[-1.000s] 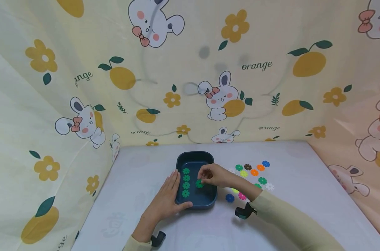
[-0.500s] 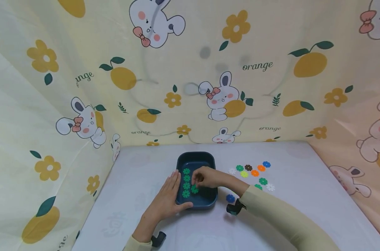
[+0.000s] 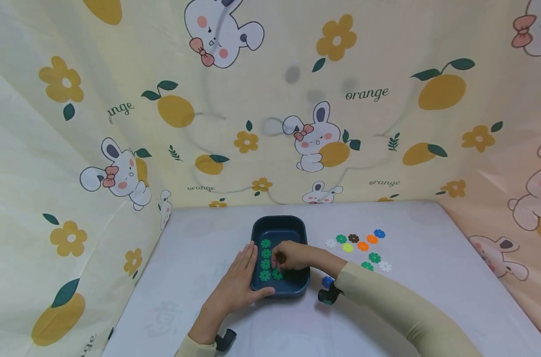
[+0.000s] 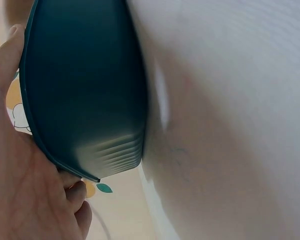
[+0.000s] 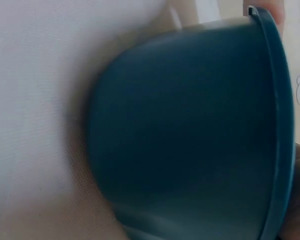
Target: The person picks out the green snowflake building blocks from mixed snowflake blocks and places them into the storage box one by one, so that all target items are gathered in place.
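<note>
A dark blue tray (image 3: 292, 288) stands on the table, with several green flower-shaped discs (image 3: 265, 253) in a column along its left side. My left hand (image 3: 238, 280) lies along the tray's left wall, fingers extended and thumb on the front rim; in the left wrist view this hand (image 4: 25, 175) touches the rim. Inside the tray, my right hand (image 3: 292, 255) has its bent fingertips on another green flower-shaped disc (image 3: 277, 274), beside the column's near end. The fingers partly cover that disc. The right wrist view mostly shows the tray's outer wall (image 5: 190, 130).
Right of the tray lie loose flower-shaped discs, among them an orange disc (image 3: 363, 246), a brown disc (image 3: 353, 238) and a white disc (image 3: 385, 267). A blue disc (image 3: 327, 281) is partly behind the right wrist. A patterned curtain (image 3: 270, 163) surrounds the white table (image 3: 199, 238).
My right hand has moved left and toward the tray's near end with the green disc, which now sits beside the column's nearest disc. The left hand has stayed on the tray.
</note>
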A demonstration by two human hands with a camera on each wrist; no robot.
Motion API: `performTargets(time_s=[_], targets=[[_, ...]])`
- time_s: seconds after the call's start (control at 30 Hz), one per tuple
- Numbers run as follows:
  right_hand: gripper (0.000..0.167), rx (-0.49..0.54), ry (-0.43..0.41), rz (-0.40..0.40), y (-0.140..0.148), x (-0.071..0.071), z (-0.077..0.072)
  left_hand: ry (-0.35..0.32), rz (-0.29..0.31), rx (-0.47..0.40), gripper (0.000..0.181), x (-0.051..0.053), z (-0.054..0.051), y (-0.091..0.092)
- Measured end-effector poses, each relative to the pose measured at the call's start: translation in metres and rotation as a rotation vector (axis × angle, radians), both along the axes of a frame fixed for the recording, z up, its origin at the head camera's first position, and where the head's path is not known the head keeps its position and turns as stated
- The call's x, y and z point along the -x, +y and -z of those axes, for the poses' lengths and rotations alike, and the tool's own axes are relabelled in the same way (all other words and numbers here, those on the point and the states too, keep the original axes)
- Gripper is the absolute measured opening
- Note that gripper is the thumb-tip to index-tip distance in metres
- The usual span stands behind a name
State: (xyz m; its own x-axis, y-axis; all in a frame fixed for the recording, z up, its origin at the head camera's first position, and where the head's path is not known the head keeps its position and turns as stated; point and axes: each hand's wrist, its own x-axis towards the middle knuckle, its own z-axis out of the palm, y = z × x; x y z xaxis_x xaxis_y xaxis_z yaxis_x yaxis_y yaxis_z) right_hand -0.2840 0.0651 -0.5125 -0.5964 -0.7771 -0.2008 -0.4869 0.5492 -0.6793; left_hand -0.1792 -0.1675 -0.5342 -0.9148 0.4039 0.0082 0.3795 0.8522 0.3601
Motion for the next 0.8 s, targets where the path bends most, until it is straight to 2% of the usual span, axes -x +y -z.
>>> performTargets(time_s=[0.27, 0.43, 0.67, 0.8], targets=[[0.011, -0.005, 0.043, -0.002, 0.001, -0.002, 0.003, -0.002, -0.001, 0.003, 0.123, 0.001, 0.001, 0.0], [0.012, 0.029, 0.099, 0.009, 0.012, -0.004, -0.005, -0.02, -0.006, -0.001, 0.123, 0.001, 0.001, 0.001], [0.012, 0.156, 0.165, 0.106, 0.053, -0.009, -0.027, -0.027, -0.025, 0.004, 0.125, 0.0, 0.001, 0.002], [0.014, 0.194, 0.18, 0.183, 0.084, -0.012, -0.036, -0.03, -0.039, 0.007, 0.125, 0.0, 0.001, 0.002]])
